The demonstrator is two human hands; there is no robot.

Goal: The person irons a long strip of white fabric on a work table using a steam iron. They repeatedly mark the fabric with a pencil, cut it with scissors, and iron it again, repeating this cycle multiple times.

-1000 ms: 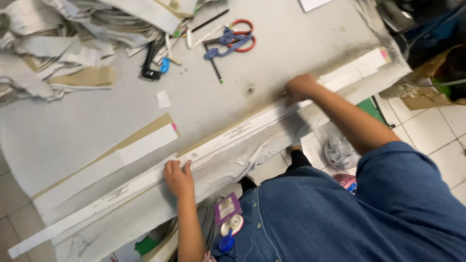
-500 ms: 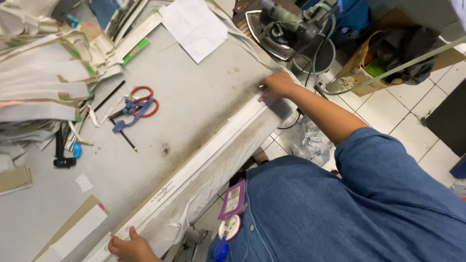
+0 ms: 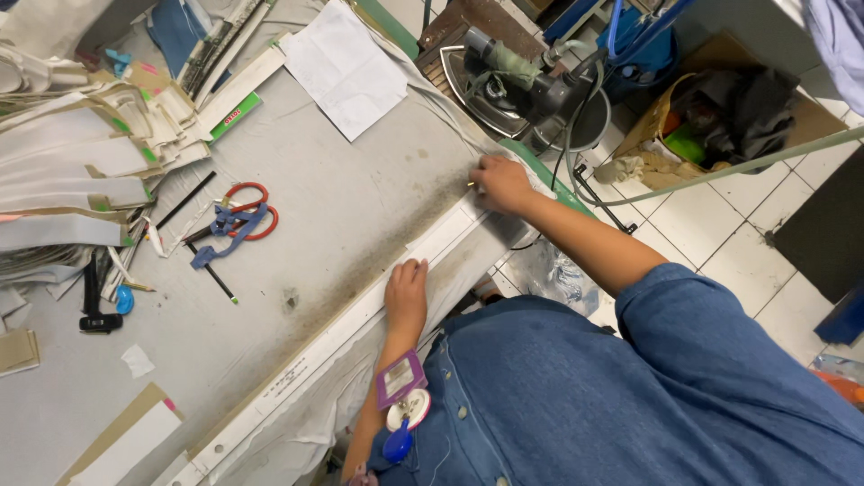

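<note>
Hands moved closer: left hand (image 3: 407, 292) lies flat, fingers together, on strip (image 3: 360, 319); right hand (image 3: 501, 183) pinches strip end

Sewing workshop — iron (image 3: 513, 85), scissors (image 3: 241, 214).

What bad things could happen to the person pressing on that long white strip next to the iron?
The right hand is close to the iron; if the iron is hot, a reach that way might burn it. The left hand presses the long white strip right at the table edge, so the strip could slide off. The iron's cables hang near the right arm and might snag.
</note>
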